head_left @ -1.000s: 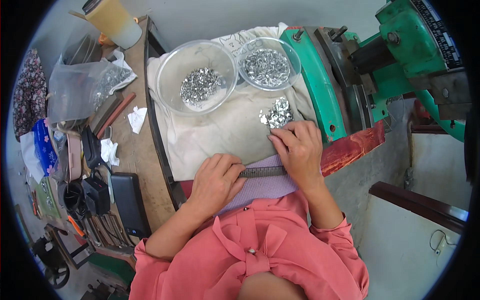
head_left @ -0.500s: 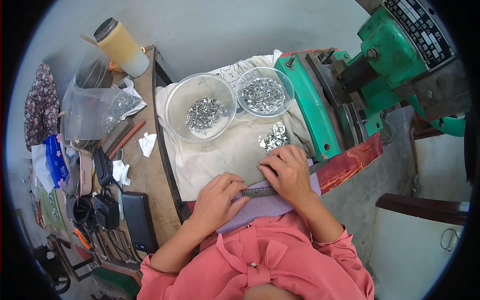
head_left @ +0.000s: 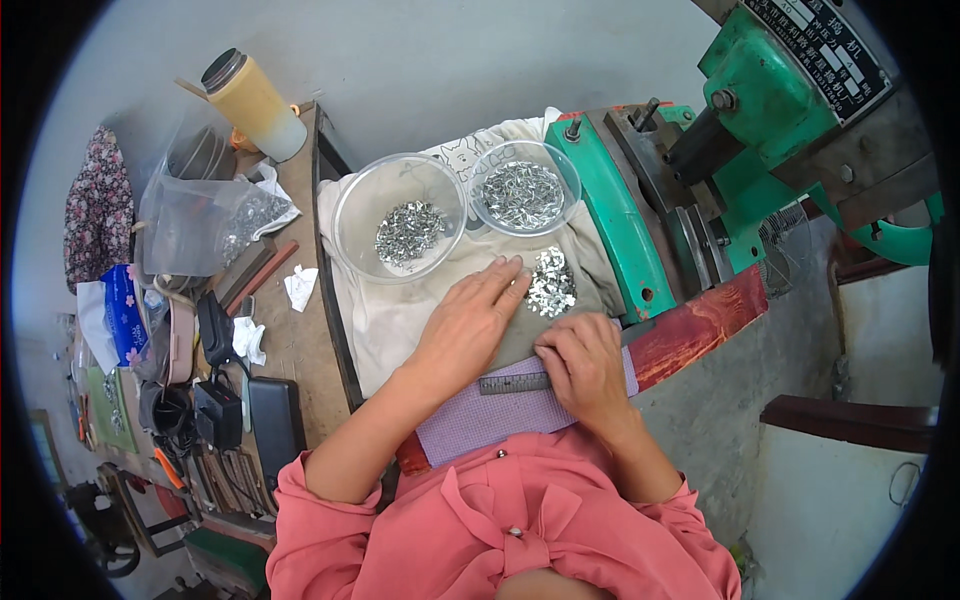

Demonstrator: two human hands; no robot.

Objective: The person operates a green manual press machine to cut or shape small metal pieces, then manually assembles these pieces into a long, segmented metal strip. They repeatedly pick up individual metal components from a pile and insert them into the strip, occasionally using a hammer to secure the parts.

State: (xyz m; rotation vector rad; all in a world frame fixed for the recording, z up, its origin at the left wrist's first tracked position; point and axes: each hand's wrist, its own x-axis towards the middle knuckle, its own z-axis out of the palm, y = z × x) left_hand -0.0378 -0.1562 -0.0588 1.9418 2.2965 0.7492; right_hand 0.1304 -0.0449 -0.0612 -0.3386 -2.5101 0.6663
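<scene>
Metal flakes (head_left: 551, 287) nr straight L fingers (head_left: 496, 281), R fingers (head_left: 562, 346) curled at flat ruler (head_left: 513, 383), grip unclear

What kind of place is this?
It looks like a small workshop, maybe for metalwork. You can see a big green machine, clear round tubs with shiny metal pieces, and a ruler.

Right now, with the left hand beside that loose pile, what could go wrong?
The small metal pieces lie in a loose pile on the beige cloth, right beside the left hand; a careless brush might scatter them. The ruler, its right end covered by the right hand, lies over the purple cloth and could slip if that cloth shifts. Both hands are bare, so any sharp edges might nick them.
</scene>
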